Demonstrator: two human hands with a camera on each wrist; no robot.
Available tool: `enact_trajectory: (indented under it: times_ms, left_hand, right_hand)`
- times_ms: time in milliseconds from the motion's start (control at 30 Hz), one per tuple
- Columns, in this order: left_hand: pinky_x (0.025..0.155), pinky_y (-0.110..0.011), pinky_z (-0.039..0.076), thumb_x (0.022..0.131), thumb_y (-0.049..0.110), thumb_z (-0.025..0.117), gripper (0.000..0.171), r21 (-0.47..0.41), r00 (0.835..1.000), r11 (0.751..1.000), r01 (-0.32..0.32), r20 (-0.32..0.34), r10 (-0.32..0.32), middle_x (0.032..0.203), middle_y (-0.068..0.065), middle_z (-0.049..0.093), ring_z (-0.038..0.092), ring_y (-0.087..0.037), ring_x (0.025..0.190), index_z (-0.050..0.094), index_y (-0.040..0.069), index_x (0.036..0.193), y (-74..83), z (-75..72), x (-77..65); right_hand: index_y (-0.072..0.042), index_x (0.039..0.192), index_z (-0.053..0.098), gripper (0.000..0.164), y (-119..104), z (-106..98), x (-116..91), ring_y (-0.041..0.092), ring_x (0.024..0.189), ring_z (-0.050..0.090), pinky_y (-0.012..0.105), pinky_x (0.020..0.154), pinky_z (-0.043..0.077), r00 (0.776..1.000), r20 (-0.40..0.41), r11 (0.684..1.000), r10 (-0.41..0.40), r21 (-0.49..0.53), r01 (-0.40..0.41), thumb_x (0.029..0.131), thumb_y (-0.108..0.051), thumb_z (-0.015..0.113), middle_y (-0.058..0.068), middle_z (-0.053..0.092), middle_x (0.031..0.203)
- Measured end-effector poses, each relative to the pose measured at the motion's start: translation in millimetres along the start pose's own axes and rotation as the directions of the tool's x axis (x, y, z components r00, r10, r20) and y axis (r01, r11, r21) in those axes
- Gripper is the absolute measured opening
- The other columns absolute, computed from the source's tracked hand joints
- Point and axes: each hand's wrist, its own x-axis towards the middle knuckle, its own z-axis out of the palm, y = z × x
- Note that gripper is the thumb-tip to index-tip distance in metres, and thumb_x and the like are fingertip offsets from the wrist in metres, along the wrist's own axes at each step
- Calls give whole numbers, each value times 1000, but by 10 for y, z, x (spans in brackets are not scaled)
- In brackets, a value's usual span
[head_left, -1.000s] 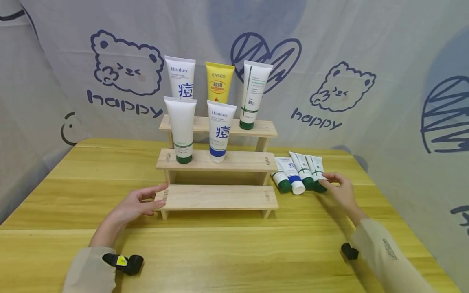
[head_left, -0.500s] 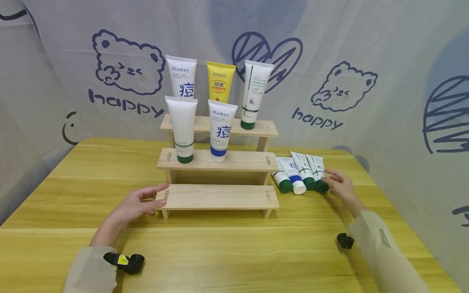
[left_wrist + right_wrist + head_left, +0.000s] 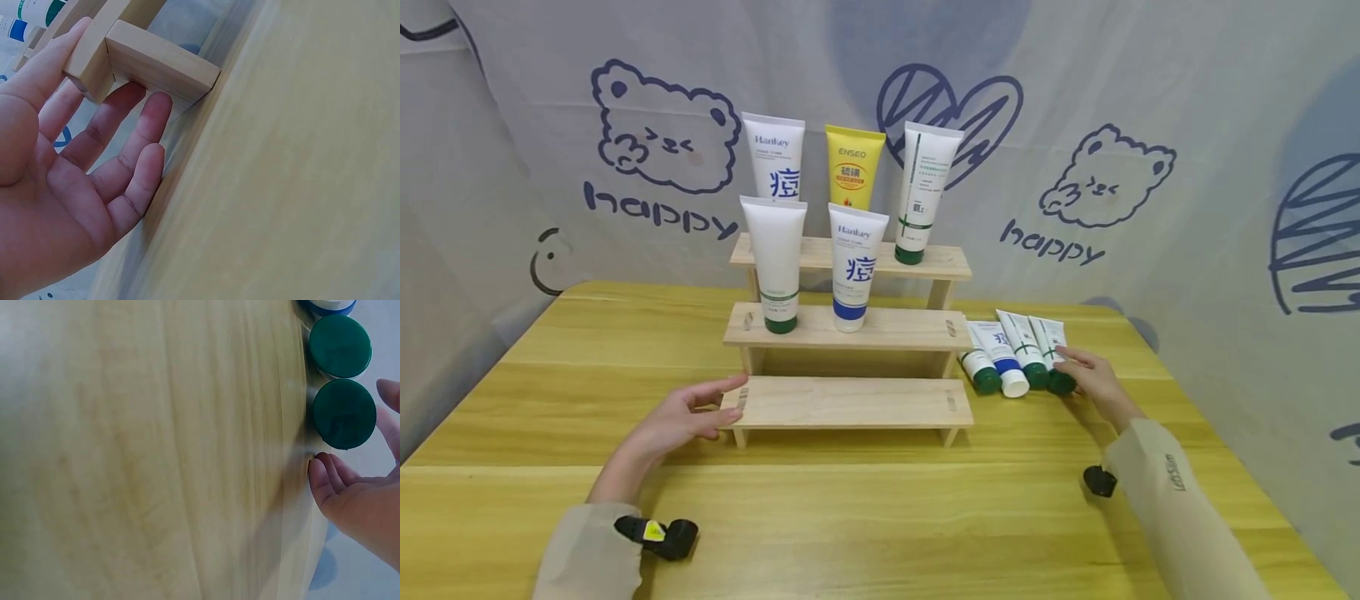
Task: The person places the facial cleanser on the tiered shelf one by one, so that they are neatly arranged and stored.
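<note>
A three-tier wooden display stand (image 3: pixel 850 402) stands mid-table. At the left end of its lowest shelf is my left hand (image 3: pixel 681 421), the thumb on top of the board and the fingers bent beside and under it, near the leg (image 3: pixel 164 61). To the right of the stand, several squeeze tubes lie in a row on the table. My right hand (image 3: pixel 1097 383) is at the rightmost one, a white tube with a green cap (image 3: pixel 1062 382). In the right wrist view its thumb and bent fingers are spread around that cap, a gap showing below it.
On the middle shelf stand a white green-capped tube (image 3: pixel 777 267) and a blue-banded tube (image 3: pixel 853 271). The top shelf bears a white tube (image 3: pixel 771 158), a yellow tube (image 3: pixel 853 167) and a green-striped tube (image 3: pixel 923 192). A printed cloth (image 3: pixel 820 50) hangs behind the table.
My right hand drew back slightly from the rightmost tube, then came close to it again, and its forearm shifted left. The left hand keeps its place on the stand.
</note>
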Motion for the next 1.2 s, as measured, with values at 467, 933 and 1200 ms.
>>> enact_trajectory:
  times_ms: [467,933,1200]
  left_hand:
    - [73,-33,48,85,26,61,59,-7,1000,1000,-1,-5,1,141,-22,23,28,-39,118,38,4,135,0,5,2]
    - [73,-34,47,86,27,61,59,-2,1000,1000,2,-9,-2,140,-24,23,29,-38,116,38,4,135,6,6,5]
    - [72,-34,48,86,26,61,59,-5,1000,1000,-2,-6,2,140,-23,23,30,-37,114,38,4,135,-5,5,12]
  right_hand:
    - [0,136,33,56,-375,49,-251,26,103,39,22,72,45,997,-9,995,74,-68,-74,88,-19,53,27,25,138]
    - [7,130,39,50,-391,22,-300,16,83,50,26,64,49,997,-36,997,69,-20,-70,85,-10,50,32,32,128]
    - [7,131,37,52,-390,-32,-327,16,79,51,29,64,50,997,-14,997,73,35,-73,84,-9,52,31,36,118]
